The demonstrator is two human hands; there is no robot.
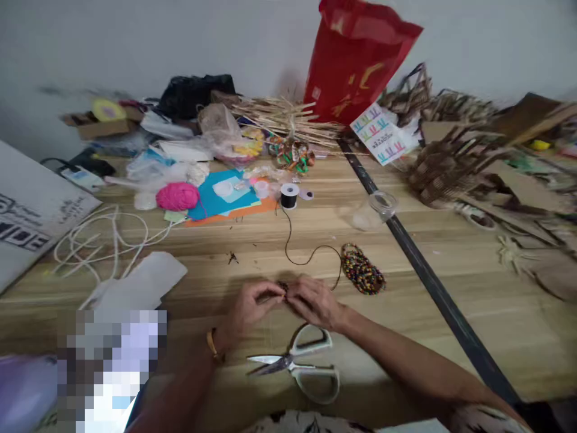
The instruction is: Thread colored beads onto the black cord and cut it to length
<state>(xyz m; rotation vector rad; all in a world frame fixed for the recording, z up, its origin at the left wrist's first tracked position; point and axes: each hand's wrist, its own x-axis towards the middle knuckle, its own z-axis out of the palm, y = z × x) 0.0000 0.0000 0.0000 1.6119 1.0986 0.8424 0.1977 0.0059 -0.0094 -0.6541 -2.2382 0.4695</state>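
Note:
My left hand (250, 305) and my right hand (315, 299) meet fingertip to fingertip over the table. Pinched between them is a small dark beaded piece (283, 287), mostly covered by the fingers. A black cord (311, 257) curves from a spool (289, 196) down beside my right hand; its end is hidden there. Right of that hand lies a coil of multicoloured bead strands (362, 269). Scissors (293, 364) with pale handles rest open just below both hands, blades pointing left.
Pink yarn (177, 196) and blue sheets (220, 201) lie at the back left. White cord (115, 240) and white paper (144, 276) are on the left. A dark strip (424, 273) crosses the table. Behind it stand a red bag (351, 66) and woven pieces (437, 165). A clear tape roll (383, 204) sits right.

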